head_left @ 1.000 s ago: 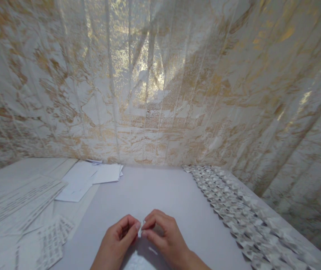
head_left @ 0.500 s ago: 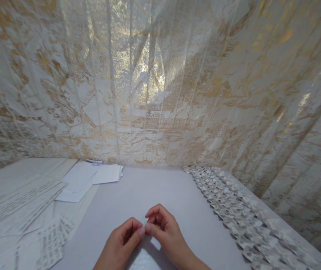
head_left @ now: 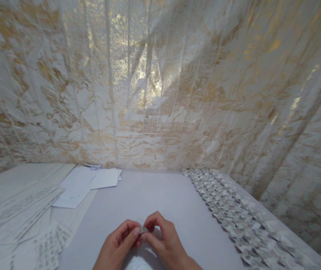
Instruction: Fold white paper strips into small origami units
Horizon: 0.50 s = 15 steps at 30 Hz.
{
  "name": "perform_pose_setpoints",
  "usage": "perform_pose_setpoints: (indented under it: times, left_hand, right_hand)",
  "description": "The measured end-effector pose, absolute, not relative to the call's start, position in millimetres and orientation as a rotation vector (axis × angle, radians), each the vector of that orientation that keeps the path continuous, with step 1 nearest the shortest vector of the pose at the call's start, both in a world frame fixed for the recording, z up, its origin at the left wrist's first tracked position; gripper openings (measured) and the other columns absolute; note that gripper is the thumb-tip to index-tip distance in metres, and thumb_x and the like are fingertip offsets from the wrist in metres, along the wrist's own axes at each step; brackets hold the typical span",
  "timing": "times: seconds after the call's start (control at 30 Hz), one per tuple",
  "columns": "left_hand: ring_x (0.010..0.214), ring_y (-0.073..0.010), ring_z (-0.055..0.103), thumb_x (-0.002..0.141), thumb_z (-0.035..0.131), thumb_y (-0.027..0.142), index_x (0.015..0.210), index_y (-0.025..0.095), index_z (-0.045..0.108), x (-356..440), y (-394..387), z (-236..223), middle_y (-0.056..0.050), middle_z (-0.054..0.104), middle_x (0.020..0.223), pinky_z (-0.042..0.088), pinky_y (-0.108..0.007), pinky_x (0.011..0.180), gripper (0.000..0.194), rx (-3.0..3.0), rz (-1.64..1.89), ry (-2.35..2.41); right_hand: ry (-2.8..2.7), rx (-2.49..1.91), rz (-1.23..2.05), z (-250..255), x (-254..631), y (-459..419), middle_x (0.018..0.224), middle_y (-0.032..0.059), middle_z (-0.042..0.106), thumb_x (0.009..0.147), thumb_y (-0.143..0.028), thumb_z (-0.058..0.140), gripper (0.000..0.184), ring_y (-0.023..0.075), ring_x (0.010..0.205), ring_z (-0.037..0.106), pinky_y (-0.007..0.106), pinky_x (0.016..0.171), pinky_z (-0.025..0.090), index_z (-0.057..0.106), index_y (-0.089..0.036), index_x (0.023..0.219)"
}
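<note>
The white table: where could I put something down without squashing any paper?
The biggest bare patch of smooth white table is between the gold-patterned curtain and the left hand and right hand. Smaller gaps lie outside each hand. It's crowded left, with white sheets and printed papers, and right, with rows of small folded paper pieces.

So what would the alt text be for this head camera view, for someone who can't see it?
Two bare hands pinch a tiny pale piece above a smooth whitish tabletop. Rows of small folded shapes line the right, printed sheets the left; a gold-patterned curtain hangs behind.
</note>
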<state>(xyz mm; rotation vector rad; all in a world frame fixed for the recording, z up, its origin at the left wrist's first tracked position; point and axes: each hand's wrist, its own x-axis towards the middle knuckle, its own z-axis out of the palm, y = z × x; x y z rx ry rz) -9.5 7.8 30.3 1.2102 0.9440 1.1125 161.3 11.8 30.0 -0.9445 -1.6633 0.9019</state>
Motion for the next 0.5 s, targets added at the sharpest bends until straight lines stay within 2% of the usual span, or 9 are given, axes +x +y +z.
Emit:
perform_pose_setpoints:
  times: [0.13,0.27,0.37,0.5]
  left_hand:
    - [0.077,-0.0201,0.064,0.071,0.081,0.063,0.083,0.019,0.074,-9.8,10.2,28.5,-0.002,0.072,0.078,0.050,-0.029,0.074,0.046,1.163,1.142,0.937]
    - [0.076,-0.0195,0.065,0.068,0.085,0.056,0.086,0.023,0.069,-8.1,10.0,21.9,0.002,0.069,0.076,0.052,-0.027,0.071,0.041,1.104,1.311,0.970]
    - [0.074,-0.0182,0.062,0.075,0.081,0.050,0.084,0.024,0.067,-10.8,9.7,19.4,0.004,0.063,0.075,0.051,-0.026,0.070,0.031,1.287,1.274,0.994]
    - [0.076,-0.0211,0.062,0.080,0.073,0.048,0.077,0.022,0.070,-13.0,9.2,21.6,0.001,0.066,0.074,0.049,-0.027,0.071,0.027,1.429,1.144,1.061]
  right_hand:
    - [-1.708,-0.909,0.838,24.9,163.0,13.4,0.084,0.0007,0.065,0.083,-0.025,0.072,0.014,0.0171,0.079,0.059,0.028,0.075,0.046,0.064,-0.020,0.092]
    - [-1.743,-0.922,0.783,26.8,163.5,14.5,0.086,0.0018,0.067,0.087,-0.025,0.069,0.007,0.0177,0.081,0.060,0.029,0.076,0.046,0.066,-0.020,0.092]
    - [-1.813,-0.923,0.653,30.3,164.0,14.7,0.085,0.0013,0.066,0.090,-0.020,0.067,0.003,0.0181,0.083,0.059,0.030,0.078,0.045,0.066,-0.021,0.087]
    - [-1.874,-0.885,0.522,31.5,165.0,15.4,0.089,0.0019,0.064,0.090,-0.020,0.069,0.005,0.0197,0.087,0.058,0.035,0.086,0.042,0.068,-0.023,0.086]
